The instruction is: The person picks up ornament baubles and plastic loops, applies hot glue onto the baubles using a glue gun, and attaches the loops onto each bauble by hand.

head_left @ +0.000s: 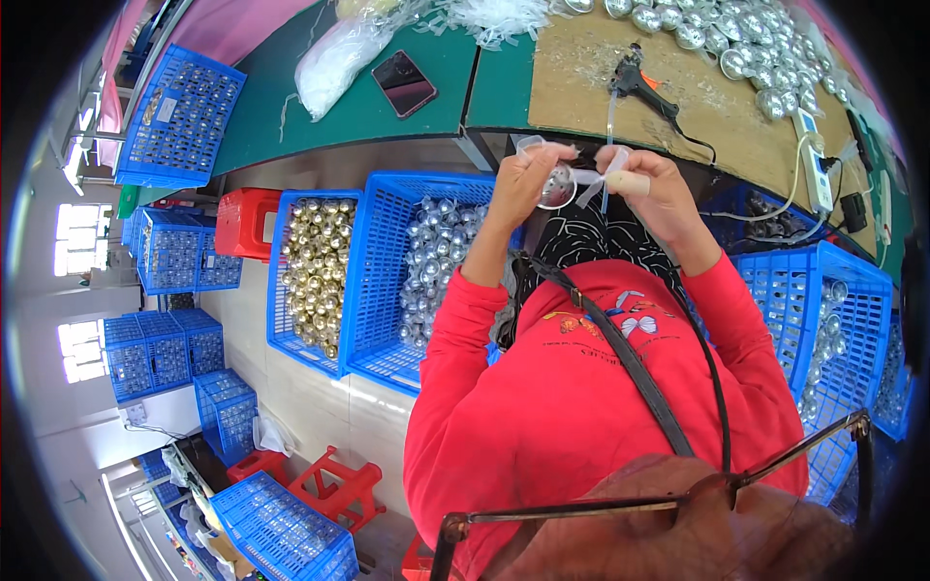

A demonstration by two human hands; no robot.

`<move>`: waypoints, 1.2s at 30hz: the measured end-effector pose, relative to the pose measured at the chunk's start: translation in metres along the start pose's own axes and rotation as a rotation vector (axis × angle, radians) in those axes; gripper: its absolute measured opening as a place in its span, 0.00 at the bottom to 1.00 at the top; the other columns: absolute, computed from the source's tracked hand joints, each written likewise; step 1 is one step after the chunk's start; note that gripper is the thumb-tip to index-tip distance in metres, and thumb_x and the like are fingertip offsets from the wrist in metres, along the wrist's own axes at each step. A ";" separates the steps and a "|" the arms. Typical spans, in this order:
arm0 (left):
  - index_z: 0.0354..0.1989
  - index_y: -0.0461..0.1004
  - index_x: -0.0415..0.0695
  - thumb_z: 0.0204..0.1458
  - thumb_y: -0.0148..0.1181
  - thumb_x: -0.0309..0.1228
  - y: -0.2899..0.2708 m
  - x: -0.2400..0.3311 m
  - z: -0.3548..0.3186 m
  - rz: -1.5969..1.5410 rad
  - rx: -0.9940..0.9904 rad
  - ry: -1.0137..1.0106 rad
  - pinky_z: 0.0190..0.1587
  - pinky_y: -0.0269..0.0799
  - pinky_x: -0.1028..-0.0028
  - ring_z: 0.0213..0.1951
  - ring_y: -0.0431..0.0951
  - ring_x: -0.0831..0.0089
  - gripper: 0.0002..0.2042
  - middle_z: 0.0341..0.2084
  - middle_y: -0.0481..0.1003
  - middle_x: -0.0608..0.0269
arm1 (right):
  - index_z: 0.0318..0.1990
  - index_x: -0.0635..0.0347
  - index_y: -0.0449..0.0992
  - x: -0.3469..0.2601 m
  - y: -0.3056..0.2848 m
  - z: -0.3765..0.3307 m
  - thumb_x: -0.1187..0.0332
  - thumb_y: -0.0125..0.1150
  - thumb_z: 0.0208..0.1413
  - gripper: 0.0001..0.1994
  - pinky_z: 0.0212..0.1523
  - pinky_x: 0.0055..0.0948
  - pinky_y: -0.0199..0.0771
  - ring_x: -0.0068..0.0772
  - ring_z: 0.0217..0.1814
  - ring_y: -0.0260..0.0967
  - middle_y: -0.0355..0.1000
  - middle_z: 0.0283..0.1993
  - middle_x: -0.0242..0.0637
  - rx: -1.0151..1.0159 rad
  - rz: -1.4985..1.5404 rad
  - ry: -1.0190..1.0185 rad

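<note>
In front of my lap, my left hand point(528, 186) grips a shiny silver ball point(558, 184), with its fingers wrapped round the far side. A translucent white ribbon point(587, 179) stretches from beside the ball to my right hand point(664, 198). The fingers of that hand are pinched on the ribbon, and one of them wears a beige finger wrap point(628, 182). Just beyond my hands, a black glue gun point(635, 82) with an orange trigger lies on a brown board point(572, 87). A pale glue stick point(611, 114) points from it toward me.
Loose silver balls point(736, 44) heap at the far right, near a white power strip point(814, 160). A phone point(404, 84) and cut ribbons point(494, 19) lie on the green table point(291, 131). Blue crates point(383, 281) of gold and silver balls stand left; another blue crate point(775, 295) stands right.
</note>
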State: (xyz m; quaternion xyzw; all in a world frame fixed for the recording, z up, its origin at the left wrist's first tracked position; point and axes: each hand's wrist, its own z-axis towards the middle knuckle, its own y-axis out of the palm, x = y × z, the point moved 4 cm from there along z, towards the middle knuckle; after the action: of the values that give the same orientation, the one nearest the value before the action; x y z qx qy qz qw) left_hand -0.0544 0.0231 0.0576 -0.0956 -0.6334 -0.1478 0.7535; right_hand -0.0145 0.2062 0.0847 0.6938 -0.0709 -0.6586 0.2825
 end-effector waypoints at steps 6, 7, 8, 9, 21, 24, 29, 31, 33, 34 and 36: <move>0.39 0.75 0.33 0.60 0.46 0.34 0.018 -0.003 0.007 -0.159 0.111 -0.021 0.42 0.68 0.77 0.38 0.74 0.77 0.16 0.36 0.77 0.59 | 0.26 0.62 0.76 -0.003 0.019 0.003 0.76 0.62 0.44 0.01 0.58 0.28 0.56 0.30 0.61 0.58 0.59 0.62 0.40 -0.125 -0.129 -0.040; 0.41 0.75 0.34 0.60 0.47 0.35 0.017 -0.006 0.007 -0.123 0.130 0.009 0.41 0.68 0.79 0.37 0.74 0.77 0.16 0.36 0.76 0.60 | 0.26 0.62 0.76 -0.003 0.021 0.003 0.76 0.62 0.43 0.01 0.58 0.28 0.55 0.31 0.63 0.57 0.59 0.62 0.40 -0.089 -0.162 -0.006; 0.42 0.75 0.34 0.59 0.48 0.36 0.016 -0.008 0.006 -0.086 0.148 0.039 0.39 0.69 0.80 0.36 0.74 0.78 0.16 0.35 0.76 0.61 | 0.25 0.61 0.77 -0.002 0.022 0.003 0.76 0.63 0.42 0.02 0.59 0.28 0.54 0.32 0.64 0.55 0.58 0.63 0.40 -0.054 -0.197 0.029; 0.42 0.75 0.34 0.59 0.48 0.36 0.016 -0.009 0.006 -0.087 0.149 0.035 0.39 0.69 0.80 0.36 0.74 0.78 0.16 0.35 0.76 0.61 | 0.25 0.61 0.77 0.000 0.024 0.002 0.76 0.63 0.42 0.02 0.59 0.28 0.54 0.32 0.64 0.55 0.58 0.63 0.40 -0.052 -0.195 0.033; 0.40 0.76 0.36 0.60 0.48 0.35 0.014 -0.017 0.008 -0.018 0.174 0.080 0.42 0.69 0.76 0.39 0.75 0.75 0.14 0.35 0.77 0.59 | 0.26 0.59 0.78 0.004 0.012 0.002 0.72 0.66 0.38 0.06 0.64 0.31 0.46 0.37 0.68 0.50 0.53 0.66 0.47 0.053 -0.568 -0.087; 0.40 0.76 0.36 0.60 0.48 0.35 0.016 -0.022 0.011 -0.078 0.161 0.081 0.43 0.69 0.76 0.39 0.75 0.75 0.14 0.35 0.77 0.59 | 0.27 0.59 0.78 0.013 0.012 0.008 0.72 0.66 0.38 0.06 0.62 0.31 0.48 0.36 0.68 0.50 0.52 0.67 0.48 0.015 -0.505 -0.081; 0.40 0.76 0.38 0.59 0.49 0.36 0.015 -0.022 0.009 0.007 0.124 0.104 0.39 0.69 0.77 0.36 0.75 0.76 0.14 0.33 0.77 0.61 | 0.28 0.60 0.78 0.021 0.003 0.020 0.73 0.64 0.40 0.05 0.59 0.30 0.53 0.34 0.68 0.50 0.50 0.67 0.50 0.085 -0.276 0.040; 0.40 0.76 0.38 0.59 0.48 0.36 0.016 -0.018 0.007 0.036 0.117 0.104 0.37 0.69 0.77 0.34 0.75 0.76 0.14 0.32 0.77 0.61 | 0.28 0.60 0.78 0.025 0.001 0.023 0.73 0.64 0.41 0.05 0.59 0.29 0.53 0.34 0.68 0.50 0.50 0.68 0.50 0.098 -0.233 0.049; 0.40 0.76 0.38 0.59 0.48 0.36 0.015 -0.019 0.006 0.043 0.119 0.112 0.37 0.69 0.77 0.34 0.75 0.76 0.14 0.32 0.77 0.61 | 0.29 0.60 0.78 0.029 0.000 0.024 0.74 0.63 0.42 0.05 0.58 0.29 0.54 0.34 0.68 0.50 0.49 0.68 0.51 0.109 -0.189 0.057; 0.40 0.76 0.38 0.59 0.48 0.36 0.014 -0.020 0.006 0.052 0.120 0.122 0.37 0.69 0.77 0.34 0.75 0.76 0.14 0.31 0.76 0.61 | 0.29 0.61 0.78 0.031 -0.001 0.024 0.74 0.62 0.42 0.05 0.59 0.29 0.53 0.34 0.68 0.50 0.50 0.67 0.52 0.121 -0.186 0.061; 0.40 0.76 0.38 0.59 0.48 0.35 0.014 -0.022 0.006 0.030 0.126 0.115 0.37 0.68 0.77 0.34 0.74 0.75 0.14 0.31 0.76 0.61 | 0.29 0.61 0.78 0.035 -0.003 0.025 0.75 0.62 0.43 0.04 0.59 0.29 0.53 0.34 0.68 0.49 0.51 0.67 0.52 0.132 -0.183 0.065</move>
State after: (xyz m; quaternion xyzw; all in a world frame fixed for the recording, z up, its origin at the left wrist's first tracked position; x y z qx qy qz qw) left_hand -0.0584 0.0403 0.0380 -0.0488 -0.5957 -0.1018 0.7953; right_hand -0.0348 0.1848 0.0533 0.7356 -0.0412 -0.6526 0.1768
